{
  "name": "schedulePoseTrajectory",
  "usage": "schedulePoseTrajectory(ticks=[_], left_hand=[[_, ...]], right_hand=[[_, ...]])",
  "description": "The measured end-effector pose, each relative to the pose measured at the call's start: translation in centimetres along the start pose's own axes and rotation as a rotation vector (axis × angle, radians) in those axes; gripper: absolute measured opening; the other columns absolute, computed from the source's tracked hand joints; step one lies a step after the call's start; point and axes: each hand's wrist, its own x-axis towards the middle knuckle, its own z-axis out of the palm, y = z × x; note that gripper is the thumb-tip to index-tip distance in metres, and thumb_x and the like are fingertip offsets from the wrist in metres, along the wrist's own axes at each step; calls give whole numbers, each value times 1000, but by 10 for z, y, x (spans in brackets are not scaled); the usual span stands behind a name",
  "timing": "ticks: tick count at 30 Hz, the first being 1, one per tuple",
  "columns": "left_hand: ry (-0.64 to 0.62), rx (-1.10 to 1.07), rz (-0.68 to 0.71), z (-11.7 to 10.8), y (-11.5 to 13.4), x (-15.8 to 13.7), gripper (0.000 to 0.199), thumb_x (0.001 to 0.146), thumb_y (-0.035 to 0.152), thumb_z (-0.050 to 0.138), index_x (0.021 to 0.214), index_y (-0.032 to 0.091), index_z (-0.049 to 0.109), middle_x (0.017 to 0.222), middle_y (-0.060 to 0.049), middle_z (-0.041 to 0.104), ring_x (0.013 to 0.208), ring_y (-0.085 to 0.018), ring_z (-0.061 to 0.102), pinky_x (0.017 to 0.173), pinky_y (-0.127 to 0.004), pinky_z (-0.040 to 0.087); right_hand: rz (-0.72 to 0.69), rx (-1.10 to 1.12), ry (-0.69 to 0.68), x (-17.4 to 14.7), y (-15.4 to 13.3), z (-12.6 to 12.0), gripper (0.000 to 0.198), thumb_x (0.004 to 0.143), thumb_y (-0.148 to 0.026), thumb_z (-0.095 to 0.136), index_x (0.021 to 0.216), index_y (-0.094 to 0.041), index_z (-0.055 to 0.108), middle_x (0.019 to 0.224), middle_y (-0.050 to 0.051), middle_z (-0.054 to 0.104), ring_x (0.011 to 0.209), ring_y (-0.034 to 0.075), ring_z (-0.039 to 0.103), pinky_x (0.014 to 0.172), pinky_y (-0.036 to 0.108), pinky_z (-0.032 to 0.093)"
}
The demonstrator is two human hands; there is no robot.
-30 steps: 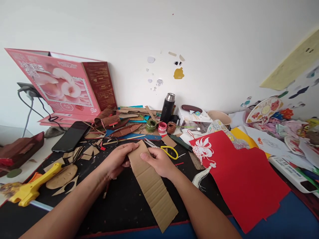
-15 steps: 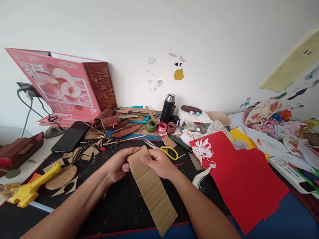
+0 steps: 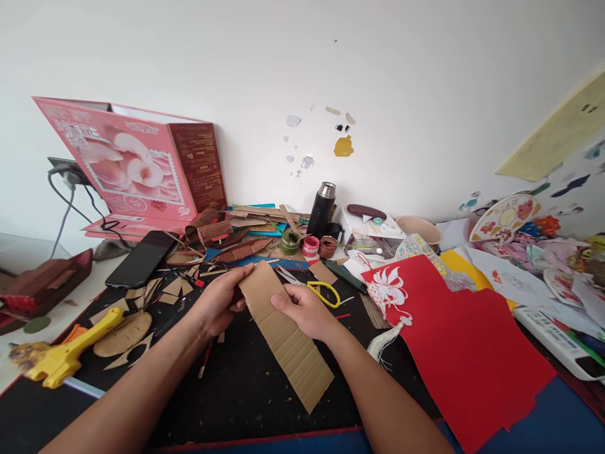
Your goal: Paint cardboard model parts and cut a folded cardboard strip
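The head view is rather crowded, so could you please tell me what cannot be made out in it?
All in the head view:
Underside of the long brown corrugated cardboard strip: turned away from the camera.
Yellow-handled metal scissors: partly hidden by the person's right hand.
Fine print on the pink peach-printed cardboard box: too small to read.
Pale yellow sheet on the wall: cut off by the right edge.

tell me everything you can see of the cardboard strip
The strip is plain brown, apparently corrugated cardboard, long, narrow, creased across. It slants over the black mat, near end toward the right; contact is unclear. The left hand grips its far end; the right hand holds its right edge, thumb on top.
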Motion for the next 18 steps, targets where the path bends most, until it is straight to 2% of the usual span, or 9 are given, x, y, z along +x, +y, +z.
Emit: schedulePoseTrajectory(ticks=[4, 7, 10, 15, 18], left_hand=[[-71, 18, -40, -3, 0, 1, 48, 70, 58, 86, 73, 17, 61, 52, 4, 51, 39, -7, 41, 36, -17, 18], [-111, 105, 74, -9, 3, 2, 51, 63, 56, 93, 77, 16, 65, 56, 4, 54, 43, -6, 45, 37, -16, 23], [-114, 180, 157, -16, 10, 4, 48, 62, 48, 96, 82, 14, 70, 61, 4, 56, 44, -5, 43, 37, -16, 25], [58, -35, 184, -14, 15, 5, 40, 66, 40, 92, 91, 15, 72, 62, 4, 57, 46, -7, 44, 35, -16, 23], [-33, -16, 115, -8, 10, 1, 43, 69, 43, 90, 98, 16, 73, 70, -1, 67, 54, -13, 57, 39, -20, 36]], right_hand=[[4, -18, 27, 0, 1, 1, 62, 83, -78, 76, 100, -18, 74, 90, 3, 73, 77, 19, 65, 69, 29, 48], [5, -25, 41, 0, 0, 0, 61, 84, -77, 75, 99, -18, 74, 90, 3, 73, 78, 20, 65, 70, 29, 48], [10, -31, 28, 0, -1, 0, 59, 86, -76, 74, 100, -18, 74, 91, 3, 73, 79, 20, 65, 69, 29, 48], [-44, -77, 16, 0, -2, 2, 55, 90, -73, 72, 98, -19, 75, 92, 3, 73, 80, 20, 66, 70, 29, 48], [-62, -94, 63, 1, -1, 2, 53, 91, -72, 71, 96, -19, 75, 90, 3, 74, 82, 22, 67, 69, 29, 48]])
